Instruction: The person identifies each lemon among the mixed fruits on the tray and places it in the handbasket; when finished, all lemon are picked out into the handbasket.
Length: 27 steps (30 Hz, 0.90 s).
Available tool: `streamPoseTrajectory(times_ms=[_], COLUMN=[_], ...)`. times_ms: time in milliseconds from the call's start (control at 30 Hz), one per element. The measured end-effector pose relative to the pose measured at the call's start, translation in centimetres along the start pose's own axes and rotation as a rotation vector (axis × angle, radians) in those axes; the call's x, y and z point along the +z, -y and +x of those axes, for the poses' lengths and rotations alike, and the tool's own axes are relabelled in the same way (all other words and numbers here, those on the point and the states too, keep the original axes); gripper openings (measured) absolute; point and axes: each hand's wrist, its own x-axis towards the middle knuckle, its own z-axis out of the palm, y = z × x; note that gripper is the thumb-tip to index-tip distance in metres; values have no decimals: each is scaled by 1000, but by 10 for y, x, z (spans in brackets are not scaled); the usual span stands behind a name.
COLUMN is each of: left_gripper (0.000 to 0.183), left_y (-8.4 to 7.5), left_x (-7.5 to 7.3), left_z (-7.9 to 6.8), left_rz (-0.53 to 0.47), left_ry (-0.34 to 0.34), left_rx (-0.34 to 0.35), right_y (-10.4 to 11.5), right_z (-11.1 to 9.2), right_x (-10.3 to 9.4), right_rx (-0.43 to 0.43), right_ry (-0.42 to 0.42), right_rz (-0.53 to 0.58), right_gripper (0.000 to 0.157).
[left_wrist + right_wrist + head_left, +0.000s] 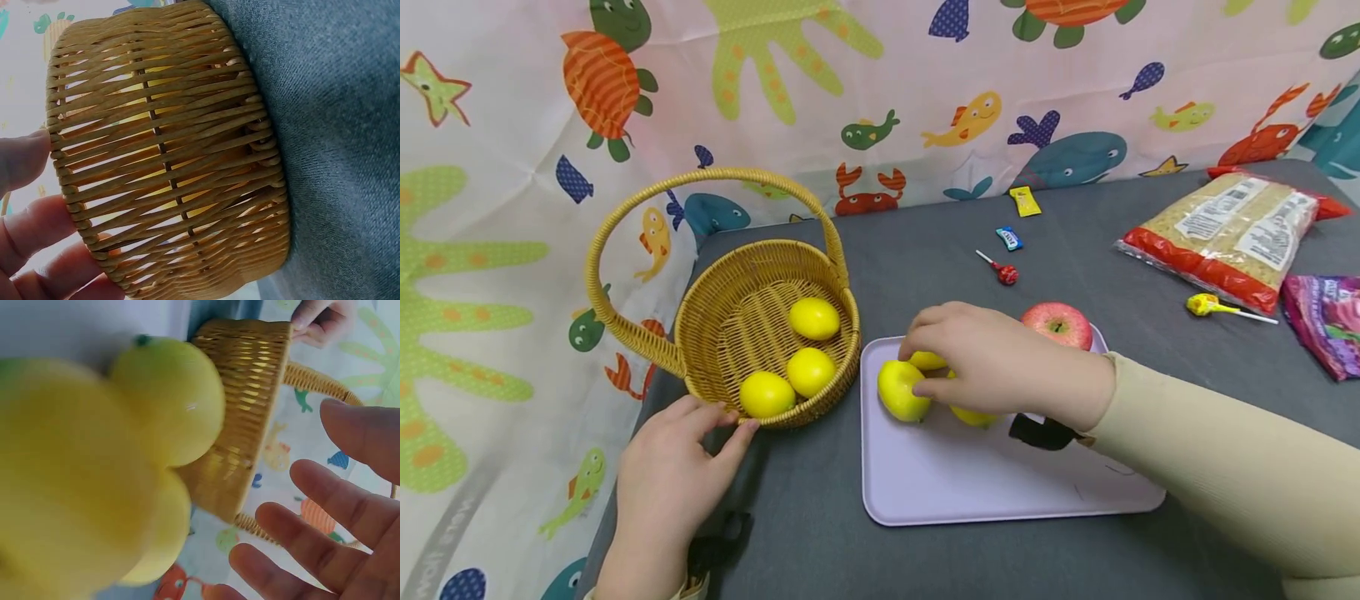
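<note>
A round wicker basket (700, 337) with a tall handle holds three yellow lemons (766, 394). My left hand (673, 479) pinches its near rim; in the left wrist view the thumb (25, 159) and fingers meet the rim. Over the lilac tray (955, 487) hovers my right hand (992, 358), fingers spread and loosely bent. Beneath it lie yellow fruits, partly hidden by the hand: one rounded yellow fruit (902, 390) shows best at the left. The right wrist view shows a yellow fruit (169, 403) with a green stem end, apart from the fingers (325, 500).
A red apple (1057, 325) sits at the tray's back edge. Behind are a red lollipop (1006, 273), a blue wrapped candy (1009, 239) and a yellow one (1025, 201). To the right lie a grain bag (1232, 233), a yellow lollipop (1206, 305) and a purple packet (1330, 321).
</note>
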Motion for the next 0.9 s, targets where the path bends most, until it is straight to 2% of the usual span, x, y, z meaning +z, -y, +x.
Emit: streamPoseTrajectory(times_ms=[100,267,533,900], left_gripper=[26,24,24,23], left_y=[1,2,1,0], left_x=[0,-2,-1,-1], left_z=[0,1,1,1], left_rz=[-2,-5,-10,-12], left_ry=[-1,-4,-4,-8], left_rx=[5,11,3,10], right_y=[-9,-21,-28,-33], right_z=[-13,-25,-31,-34], right_x=[3,18,37,45], right_rx=[17,10,-19,-48], right_ry=[2,17,-4,-27], right_rz=[-1,-4,-47,-41], right_gripper=[31,35,37,45])
